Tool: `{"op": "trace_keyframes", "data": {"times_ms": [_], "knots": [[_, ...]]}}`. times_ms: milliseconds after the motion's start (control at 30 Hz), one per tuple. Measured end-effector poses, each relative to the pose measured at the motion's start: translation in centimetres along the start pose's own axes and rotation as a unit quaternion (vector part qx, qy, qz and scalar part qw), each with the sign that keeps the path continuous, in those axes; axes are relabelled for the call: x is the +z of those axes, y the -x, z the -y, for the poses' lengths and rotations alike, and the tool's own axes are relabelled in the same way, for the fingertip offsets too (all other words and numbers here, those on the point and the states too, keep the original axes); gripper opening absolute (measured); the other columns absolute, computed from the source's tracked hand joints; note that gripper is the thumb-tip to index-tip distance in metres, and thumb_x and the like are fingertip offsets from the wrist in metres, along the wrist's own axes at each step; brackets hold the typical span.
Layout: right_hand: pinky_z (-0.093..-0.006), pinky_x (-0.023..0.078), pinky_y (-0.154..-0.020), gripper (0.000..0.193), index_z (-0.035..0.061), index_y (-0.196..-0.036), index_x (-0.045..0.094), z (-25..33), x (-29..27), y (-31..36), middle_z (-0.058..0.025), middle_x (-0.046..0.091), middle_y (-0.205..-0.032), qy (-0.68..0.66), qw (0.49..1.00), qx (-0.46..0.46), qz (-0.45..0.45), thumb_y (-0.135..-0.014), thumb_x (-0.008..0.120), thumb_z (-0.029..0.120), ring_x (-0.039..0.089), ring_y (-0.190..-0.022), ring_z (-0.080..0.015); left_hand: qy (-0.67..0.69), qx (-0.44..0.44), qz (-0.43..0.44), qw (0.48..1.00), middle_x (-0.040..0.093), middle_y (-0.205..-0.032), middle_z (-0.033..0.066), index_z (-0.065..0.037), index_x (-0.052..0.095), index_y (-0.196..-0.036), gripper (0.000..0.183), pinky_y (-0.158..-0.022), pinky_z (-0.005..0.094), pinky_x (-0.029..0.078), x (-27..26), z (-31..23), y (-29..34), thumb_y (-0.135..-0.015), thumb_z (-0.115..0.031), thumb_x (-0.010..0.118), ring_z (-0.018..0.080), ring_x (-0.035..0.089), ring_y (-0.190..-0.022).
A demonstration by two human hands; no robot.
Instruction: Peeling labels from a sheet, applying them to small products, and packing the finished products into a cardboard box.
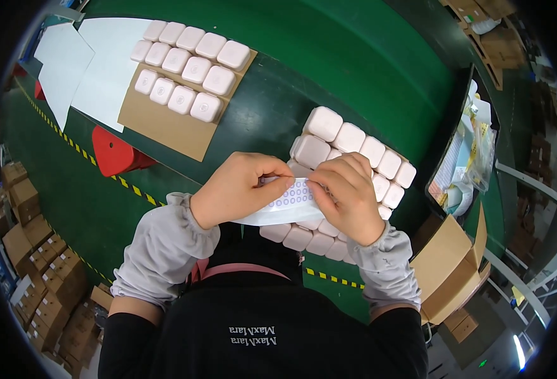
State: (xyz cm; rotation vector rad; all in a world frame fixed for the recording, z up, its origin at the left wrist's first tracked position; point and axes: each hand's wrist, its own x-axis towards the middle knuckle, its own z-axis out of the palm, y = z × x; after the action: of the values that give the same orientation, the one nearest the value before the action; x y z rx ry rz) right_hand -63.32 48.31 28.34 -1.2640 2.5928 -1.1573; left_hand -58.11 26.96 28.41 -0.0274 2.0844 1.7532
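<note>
Between my two hands is a white sheet of small round purple stickers (289, 199). My left hand (237, 188) pinches its upper edge on the left with thumb and finger. At the upper right corner of the sheet, my right hand (349, 197) is closed with thumb and fingertips together; whether a loose sticker sits in them is too small to see. Beneath the hands and sheet lies a block of pale pink rounded square cases (323, 123), partly hidden by them.
Rows of similar pink cases (210, 46) stand on brown cardboard (168, 136) at the far left of the green table. White sheets (104, 69) lie beyond. A red stool (115, 151) is by the left edge. On the right are a black bin (431, 187) and an open carton (446, 265).
</note>
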Motion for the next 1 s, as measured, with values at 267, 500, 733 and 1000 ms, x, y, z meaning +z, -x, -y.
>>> {"op": "trace_keyframes", "data": {"times_ms": [267, 500, 733, 1000], "knots": [[-0.0361, 0.044, -0.078, 0.016, 0.0028, -0.084, 0.065, 0.4, 0.0, 0.0, -0.0074, 0.063, -0.082, -0.004, 1.000, 0.020, 0.003, -0.070, 0.073, 0.001, 0.059, -0.075, -0.0251, -0.004, 0.011, -0.004, 1.000, 0.065, -0.077, 0.0068, 0.002, 0.068, -0.092, 0.012, -0.058, 0.0228, 0.044, 0.1, 0.1, -0.1, -0.086, -0.008, 0.065, 0.0067, 0.054, -0.066], [-0.0305, 0.049, -0.075, 0.021, -0.0007, -0.098, 0.065, 0.9, -0.9, 0.3, -0.0099, 0.067, -0.091, -0.180, 0.956, 0.225, 0.052, -0.078, 0.072, 0.000, 0.062, -0.082, -0.0204, -0.236, 0.198, -0.030, 0.951, 0.063, -0.082, 0.0075, -0.001, 0.065, -0.101, 0.020, -0.068, 0.0287, 0.046, -1.4, -0.6, 0.4, -0.081, -0.002, 0.065, 0.0180, 0.058, -0.075], [-0.0277, 0.049, -0.076, 0.017, -0.0022, -0.095, 0.064, 1.0, -1.4, 0.9, -0.0102, 0.065, -0.091, -0.127, 0.967, 0.218, -0.035, -0.080, 0.071, 0.000, 0.062, -0.083, -0.0183, 0.220, -0.085, -0.081, 0.968, 0.058, -0.083, -0.0006, 0.000, 0.060, -0.097, 0.014, -0.065, 0.0196, 0.041, 0.4, -0.6, 6.6, -0.086, -0.004, 0.069, 0.0051, 0.052, -0.074], [-0.0265, 0.049, -0.074, 0.016, -0.0014, -0.094, 0.063, 2.5, -0.9, 0.5, -0.0089, 0.065, -0.088, -0.205, 0.944, 0.258, -0.004, -0.080, 0.071, 0.001, 0.062, -0.082, -0.0166, 0.473, -0.094, -0.075, 0.873, 0.064, -0.112, 0.0068, 0.001, 0.057, -0.121, 0.035, -0.088, 0.0258, 0.047, 3.1, 1.6, 3.4, -0.089, -0.010, 0.067, 0.0112, 0.060, -0.101]]}}
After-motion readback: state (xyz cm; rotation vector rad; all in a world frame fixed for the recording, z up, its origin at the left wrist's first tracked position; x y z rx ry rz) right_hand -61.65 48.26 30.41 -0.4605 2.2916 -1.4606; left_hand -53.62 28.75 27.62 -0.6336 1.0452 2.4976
